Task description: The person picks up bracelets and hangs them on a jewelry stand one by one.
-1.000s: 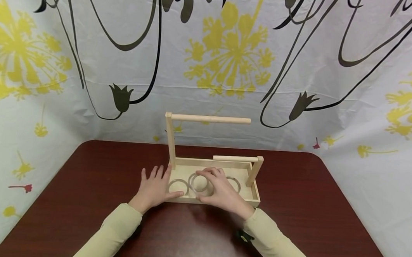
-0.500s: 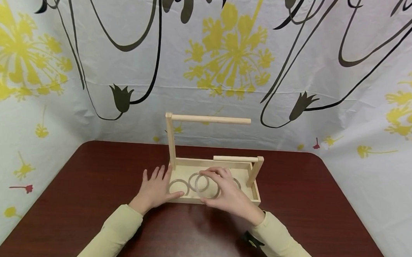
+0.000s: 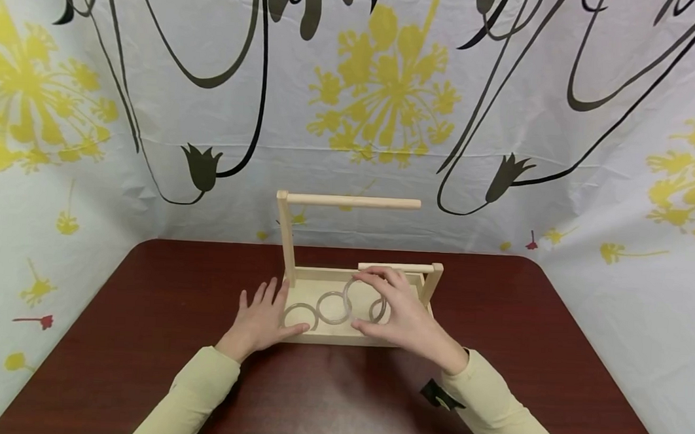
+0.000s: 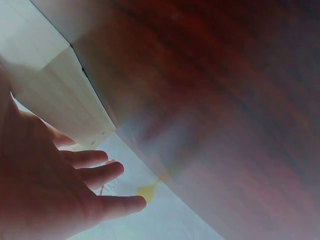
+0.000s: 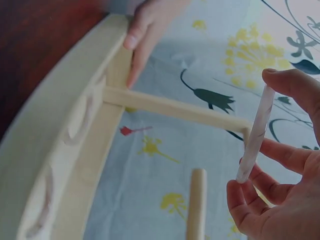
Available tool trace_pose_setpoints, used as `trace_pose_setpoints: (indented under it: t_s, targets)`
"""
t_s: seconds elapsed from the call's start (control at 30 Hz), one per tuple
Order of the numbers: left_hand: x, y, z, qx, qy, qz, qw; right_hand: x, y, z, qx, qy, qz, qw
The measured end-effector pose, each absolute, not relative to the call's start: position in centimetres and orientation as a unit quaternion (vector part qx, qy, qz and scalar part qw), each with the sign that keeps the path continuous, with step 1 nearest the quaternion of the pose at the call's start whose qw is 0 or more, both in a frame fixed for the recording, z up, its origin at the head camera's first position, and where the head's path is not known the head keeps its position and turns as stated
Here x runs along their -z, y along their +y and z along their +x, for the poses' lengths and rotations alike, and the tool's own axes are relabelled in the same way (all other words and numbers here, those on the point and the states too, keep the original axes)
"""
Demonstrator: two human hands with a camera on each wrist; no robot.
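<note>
Thumb and fingers of my right hand (image 3: 409, 320) pinch a clear ring (image 3: 345, 299), raised over the wooden tray (image 3: 341, 339). In the right wrist view that ring (image 5: 256, 135) appears edge-on, near the free end of the short dowel (image 5: 198, 205). More clear rings lie in the tray: one at the left (image 3: 301, 304), one in the middle (image 3: 319, 306), and another (image 3: 372, 310) partly behind the held one. My left hand (image 3: 259, 320) rests at the tray's left end, fingers spread and thumb over the front wall. The left wrist view shows this hand (image 4: 55, 185) beside the tray's outer wall (image 4: 75, 95).
A tall post (image 3: 286, 240) at the tray's left carries a long dowel (image 3: 354, 201) pointing right. From a shorter right post (image 3: 432, 287) a short dowel (image 3: 394, 267) points left. The dark red table (image 3: 171, 312) meets a patterned cloth (image 3: 350, 171) behind.
My right hand has lifted the ring off the tray's middle and carried it right and upward, toward the short dowel. The left hand keeps its place at the tray.
</note>
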State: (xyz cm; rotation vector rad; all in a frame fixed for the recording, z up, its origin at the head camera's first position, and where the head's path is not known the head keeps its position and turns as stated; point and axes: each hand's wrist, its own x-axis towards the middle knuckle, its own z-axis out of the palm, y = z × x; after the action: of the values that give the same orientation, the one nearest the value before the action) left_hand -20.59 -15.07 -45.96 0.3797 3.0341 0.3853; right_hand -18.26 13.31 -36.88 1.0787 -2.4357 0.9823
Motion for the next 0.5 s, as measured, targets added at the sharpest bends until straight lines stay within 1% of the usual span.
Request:
trace_pose_setpoints:
  t_s: [0.33,0.5]
  targets:
    - [46.1,-15.1,-20.4,-0.136,0.983,0.121,0.035,34.1,15.2,-19.7,-0.329,-0.856,0.366,0.161]
    - [45.8,-15.1,-20.2,-0.146,0.981,0.122,0.038,33.1,16.0,-20.3,-0.316,-0.857,0.369,0.176]
